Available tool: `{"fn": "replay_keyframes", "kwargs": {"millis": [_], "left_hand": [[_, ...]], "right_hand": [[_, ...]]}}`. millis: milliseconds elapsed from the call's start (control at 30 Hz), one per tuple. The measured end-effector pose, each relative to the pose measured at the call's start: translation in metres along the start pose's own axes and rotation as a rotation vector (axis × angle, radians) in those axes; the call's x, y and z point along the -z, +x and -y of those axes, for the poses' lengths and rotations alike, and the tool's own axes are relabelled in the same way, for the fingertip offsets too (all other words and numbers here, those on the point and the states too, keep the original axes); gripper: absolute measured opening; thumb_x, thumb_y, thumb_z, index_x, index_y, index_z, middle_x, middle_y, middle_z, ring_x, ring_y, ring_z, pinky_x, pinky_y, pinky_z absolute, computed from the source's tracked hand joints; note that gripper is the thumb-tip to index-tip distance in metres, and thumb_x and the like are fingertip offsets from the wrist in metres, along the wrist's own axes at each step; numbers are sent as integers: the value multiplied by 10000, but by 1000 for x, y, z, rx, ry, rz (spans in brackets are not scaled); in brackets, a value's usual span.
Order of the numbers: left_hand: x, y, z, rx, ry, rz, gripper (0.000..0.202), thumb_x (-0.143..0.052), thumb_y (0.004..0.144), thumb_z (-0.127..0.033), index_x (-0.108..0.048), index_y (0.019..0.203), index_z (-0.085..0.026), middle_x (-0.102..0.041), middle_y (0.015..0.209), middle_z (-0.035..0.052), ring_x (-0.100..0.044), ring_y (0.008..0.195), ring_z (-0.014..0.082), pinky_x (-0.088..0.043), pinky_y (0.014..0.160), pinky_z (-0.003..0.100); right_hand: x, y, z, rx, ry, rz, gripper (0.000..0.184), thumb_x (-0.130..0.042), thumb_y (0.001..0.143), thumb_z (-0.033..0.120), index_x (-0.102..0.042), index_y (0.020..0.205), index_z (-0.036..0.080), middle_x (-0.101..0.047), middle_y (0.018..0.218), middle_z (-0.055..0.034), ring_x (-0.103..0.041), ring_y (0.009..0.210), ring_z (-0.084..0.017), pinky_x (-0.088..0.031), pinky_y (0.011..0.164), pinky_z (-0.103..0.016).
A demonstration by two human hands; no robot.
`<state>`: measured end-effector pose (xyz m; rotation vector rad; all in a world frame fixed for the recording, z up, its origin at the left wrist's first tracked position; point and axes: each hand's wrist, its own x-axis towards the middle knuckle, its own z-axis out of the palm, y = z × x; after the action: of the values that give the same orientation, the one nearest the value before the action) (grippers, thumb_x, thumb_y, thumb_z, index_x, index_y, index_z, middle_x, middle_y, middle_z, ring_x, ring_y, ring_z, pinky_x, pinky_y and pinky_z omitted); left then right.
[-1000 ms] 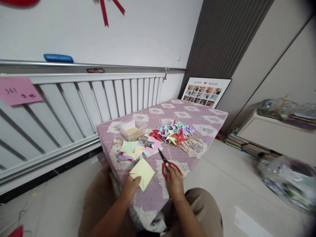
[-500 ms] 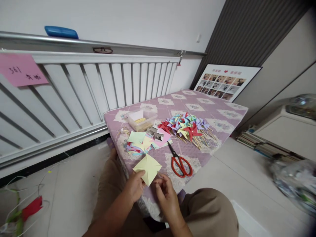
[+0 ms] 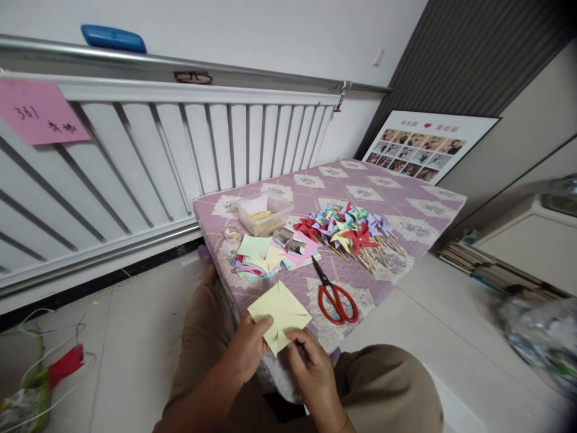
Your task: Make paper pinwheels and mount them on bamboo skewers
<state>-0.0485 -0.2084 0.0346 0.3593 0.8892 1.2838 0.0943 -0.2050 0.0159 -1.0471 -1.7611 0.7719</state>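
A pale yellow paper square [image 3: 283,308], slit inward from its corners, is held over the near end of the table. My left hand [image 3: 250,346] grips its left side, thumb on top and fingers underneath. At the lower right edge, the curled fingers of my right hand [image 3: 311,364] close on the paper. Just beyond lies a stack of coloured paper squares [image 3: 255,264]. Red-handled scissors [image 3: 336,300] rest to the right, blades pointing away. A small open box [image 3: 296,246] with shiny metal bits sits by a pink sheet.
A clear plastic tub [image 3: 265,219] of yellow sticks stands behind the paper stack. Finished paper pinwheels [image 3: 347,231] on sticks are heaped right of it. The cloth-covered table [image 3: 324,186] runs along a white radiator [image 3: 265,138]. A photo board [image 3: 417,144] leans at the far end.
My right hand has come up to the paper square's lower right edge, where it was apart before. The square is turned slightly and faces up more. The camera view has shifted a little.
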Motion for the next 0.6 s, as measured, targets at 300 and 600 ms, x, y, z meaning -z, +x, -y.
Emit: {"fn": "replay_keyframes", "kwargs": {"millis": [300,600], "left_hand": [[-13,-6,7,-85,-132,-45,288,-743,689,-316,-686,945,-197,-748,955,95,-676,972,295,-520,821,364],[-23,-13,2,-158,-69,-78,205,-697,694,-253,-699,892,-199,-745,912,69,-667,861,250,-506,778,326]], "right_hand": [[2,-1,7,10,4,17,113,-557,849,179,-654,864,235,-672,788,-13,-658,745,-166,-526,675,-229],[4,4,20,-248,228,30,210,-617,838,405,-650,771,208,-664,719,-25,-621,673,-178,-523,615,-245]]}}
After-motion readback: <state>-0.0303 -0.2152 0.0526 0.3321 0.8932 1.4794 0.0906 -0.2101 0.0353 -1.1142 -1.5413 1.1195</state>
